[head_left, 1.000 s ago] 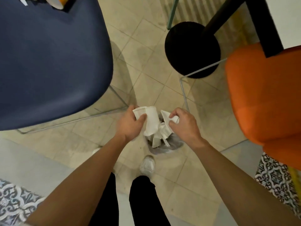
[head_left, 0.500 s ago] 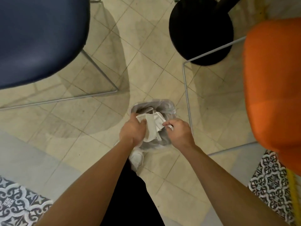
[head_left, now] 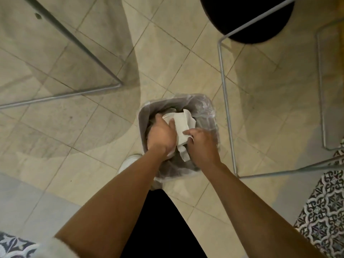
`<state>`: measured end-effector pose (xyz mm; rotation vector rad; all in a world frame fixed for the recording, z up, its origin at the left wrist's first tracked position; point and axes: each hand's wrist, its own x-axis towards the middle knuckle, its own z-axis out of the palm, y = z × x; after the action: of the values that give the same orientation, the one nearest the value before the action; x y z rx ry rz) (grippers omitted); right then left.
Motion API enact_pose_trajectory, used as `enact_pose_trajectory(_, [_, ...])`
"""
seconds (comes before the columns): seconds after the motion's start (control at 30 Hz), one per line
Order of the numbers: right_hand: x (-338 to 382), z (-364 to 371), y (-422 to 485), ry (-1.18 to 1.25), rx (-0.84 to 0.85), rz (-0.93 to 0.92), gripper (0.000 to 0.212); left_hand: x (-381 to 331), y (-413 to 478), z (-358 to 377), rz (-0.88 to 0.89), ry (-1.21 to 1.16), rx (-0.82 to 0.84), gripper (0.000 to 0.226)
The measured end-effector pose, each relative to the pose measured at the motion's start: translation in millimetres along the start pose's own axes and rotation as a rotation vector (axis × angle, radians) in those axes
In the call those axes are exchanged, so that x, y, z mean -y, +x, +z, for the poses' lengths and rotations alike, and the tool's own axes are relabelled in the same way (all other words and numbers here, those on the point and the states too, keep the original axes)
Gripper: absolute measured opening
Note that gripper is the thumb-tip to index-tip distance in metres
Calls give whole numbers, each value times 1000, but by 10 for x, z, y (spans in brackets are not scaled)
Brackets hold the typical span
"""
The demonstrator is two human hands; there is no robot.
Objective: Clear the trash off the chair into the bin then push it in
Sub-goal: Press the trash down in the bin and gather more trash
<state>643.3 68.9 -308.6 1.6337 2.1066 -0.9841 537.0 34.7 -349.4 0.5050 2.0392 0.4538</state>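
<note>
Head view, straight down, risks first. The paper trash (head_left: 183,125) is a bulky wad w/ loose flaps. If it's let go while sitting high at the bin's mouth, a strip could catch on the liner (head_left: 207,104) or tip over the rim onto the tiles (head_left: 186,62). The bin (head_left: 143,118) looks light & the clear liner is slack, so pressing down off-centre would likely shove or tilt it, esp. w/ a shoe (head_left: 130,161) just beside it. Wire chair legs (head_left: 226,108) stand near on the right; pushing a chair in could knock the bin if it's left there.

Pose: both forearms reach down & fwd, converging over the bin. The left hand (head_left: 162,135) is back-up, fingers curled round the wad's left side, gripping it. The right hand (head_left: 202,144) pinches a paper edge btwn thumb & fingertips, low on the right side. The trash sits inside the rim's outline, not yet released. No chair seat is in frame, so can't tell if more trash remains.
</note>
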Motion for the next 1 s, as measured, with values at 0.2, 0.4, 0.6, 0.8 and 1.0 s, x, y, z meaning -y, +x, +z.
enact_pose_trajectory(0.2, [-149,275,140,112,52,5,18,124,278,108,-6,-66,-77,39])
enact_pose_trajectory(0.4, [-202,368,150,135,129,94,22,103,283,160,0,-26,-43,49])
enact_pose_trajectory(0.6, [-98,211,52,165,112,113,39,72,60,-4,27,99,-8,58])
enact_pose_trajectory(0.8, [159,-118,-186,186,69,64,43,-59,-348,-337,162,60,2,50])
enact_pose_trajectory(1.0, [472,-536,-479,150,24,12,39,-294,-748,-807,280,-46,-56,40])
